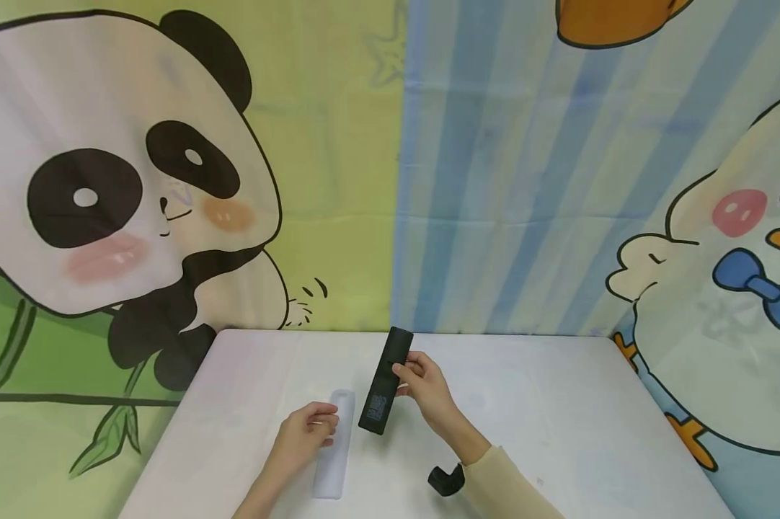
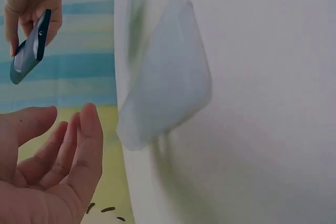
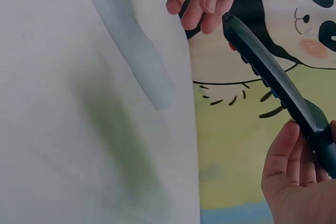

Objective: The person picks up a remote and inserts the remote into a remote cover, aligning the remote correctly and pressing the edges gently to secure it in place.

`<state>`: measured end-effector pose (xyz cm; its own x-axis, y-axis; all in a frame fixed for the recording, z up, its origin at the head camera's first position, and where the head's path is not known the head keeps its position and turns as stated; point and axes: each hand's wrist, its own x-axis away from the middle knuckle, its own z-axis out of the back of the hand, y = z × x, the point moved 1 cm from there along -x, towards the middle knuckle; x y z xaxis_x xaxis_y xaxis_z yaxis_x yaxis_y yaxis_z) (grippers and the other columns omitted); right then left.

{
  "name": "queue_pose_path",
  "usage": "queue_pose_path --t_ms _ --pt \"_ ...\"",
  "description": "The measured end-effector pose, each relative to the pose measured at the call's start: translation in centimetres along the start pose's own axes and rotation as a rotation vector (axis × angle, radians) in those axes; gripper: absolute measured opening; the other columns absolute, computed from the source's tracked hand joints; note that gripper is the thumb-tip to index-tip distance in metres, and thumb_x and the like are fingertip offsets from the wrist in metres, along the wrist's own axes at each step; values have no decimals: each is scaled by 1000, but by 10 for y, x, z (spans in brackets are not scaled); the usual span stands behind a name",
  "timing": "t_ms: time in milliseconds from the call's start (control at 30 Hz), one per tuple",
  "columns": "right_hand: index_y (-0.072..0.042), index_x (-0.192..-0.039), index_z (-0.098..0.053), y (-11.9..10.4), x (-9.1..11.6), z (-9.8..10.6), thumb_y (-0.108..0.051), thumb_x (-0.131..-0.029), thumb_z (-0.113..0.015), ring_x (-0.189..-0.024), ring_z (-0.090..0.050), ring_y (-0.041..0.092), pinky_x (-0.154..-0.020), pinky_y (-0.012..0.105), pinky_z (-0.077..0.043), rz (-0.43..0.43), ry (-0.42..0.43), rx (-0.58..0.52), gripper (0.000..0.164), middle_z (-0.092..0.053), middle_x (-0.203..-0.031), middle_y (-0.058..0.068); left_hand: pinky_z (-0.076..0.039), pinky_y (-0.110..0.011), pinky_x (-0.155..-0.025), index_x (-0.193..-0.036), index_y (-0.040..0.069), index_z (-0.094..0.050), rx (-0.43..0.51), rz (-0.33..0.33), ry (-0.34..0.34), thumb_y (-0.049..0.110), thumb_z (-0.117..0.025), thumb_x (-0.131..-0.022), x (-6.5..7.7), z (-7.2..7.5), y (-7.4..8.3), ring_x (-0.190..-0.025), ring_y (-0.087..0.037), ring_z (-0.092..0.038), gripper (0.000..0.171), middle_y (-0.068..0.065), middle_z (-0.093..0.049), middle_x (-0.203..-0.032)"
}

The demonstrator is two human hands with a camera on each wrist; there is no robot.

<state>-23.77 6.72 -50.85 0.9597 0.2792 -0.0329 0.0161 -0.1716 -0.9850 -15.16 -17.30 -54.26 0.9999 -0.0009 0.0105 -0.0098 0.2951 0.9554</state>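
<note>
My right hand (image 1: 429, 389) holds a black remote control (image 1: 386, 382) near its middle, between thumb and fingers. The remote is tilted above the table, its back with a printed label facing the head camera. In the right wrist view, small buttons line the remote's (image 3: 275, 77) other face. A pale translucent sleeve-like cover (image 1: 334, 461), long and narrow, lies on the white table. My left hand (image 1: 302, 436) is beside this cover, its fingertips overlapping the cover's edge in the head view. The left wrist view shows loosely bent left fingers (image 2: 86, 145) with nothing between them and the thumb.
The white table (image 1: 526, 389) reaches back to a printed cloth with a panda (image 1: 104, 216) and a white bird (image 1: 721, 360). A black curved piece (image 1: 446, 480) shows beside my right wrist, by the cream sleeve (image 1: 503, 479).
</note>
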Motion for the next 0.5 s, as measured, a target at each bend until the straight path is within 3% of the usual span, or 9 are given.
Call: queue_pose_path --t_ms 233,500 --pt "7 -126 -51 17 -32 -22 -14 -99 -65 -83 -65 24 -75 44 -57 -27 13 -13 36 -67 -104 16 -57 -28 -63 -117 -4 -66 -118 47 93 7 -68 -94 -9 12 -13 -78 -24 -71 26 -8 -70 -98" --pt "9 -126 -50 38 -58 -33 -12 -99 -64 -78 -64 23 -81 54 -55 -94 101 16 37 -65 -106 19 -59 -30 -66 -123 -11 -60 -99 88 -4 8 -68 -93 -21 15 -22 -92 -25 -68 36 -16 -67 -108"
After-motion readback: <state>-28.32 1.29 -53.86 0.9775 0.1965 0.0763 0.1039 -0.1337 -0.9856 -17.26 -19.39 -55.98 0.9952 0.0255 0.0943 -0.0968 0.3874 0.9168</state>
